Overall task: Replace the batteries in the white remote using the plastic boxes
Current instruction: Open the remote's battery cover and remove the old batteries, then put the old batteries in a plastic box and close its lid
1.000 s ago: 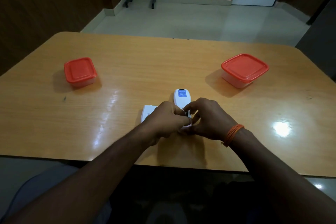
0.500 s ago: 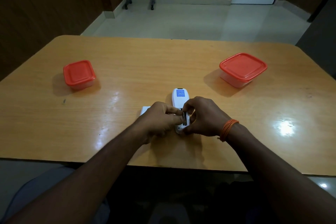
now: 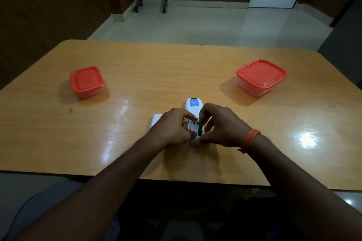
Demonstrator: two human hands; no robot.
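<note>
At the lower centre of the frame, the white plastic remote (image 3: 194,107) lies back-up on the glossy wooden table (image 3: 176,68), its battery bay open with one dark battery (image 3: 200,128) inside. The left hand (image 3: 172,130) and right hand (image 3: 222,125) have their fingers closed around the remote's near end. Two clear plastic boxes with red lids sit at left (image 3: 87,82) and right (image 3: 261,76). A white cover (image 3: 155,120) peeks out beside the left hand.

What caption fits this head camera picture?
Both hands work at the white remote's open battery bay between two red-lidded boxes.
</note>
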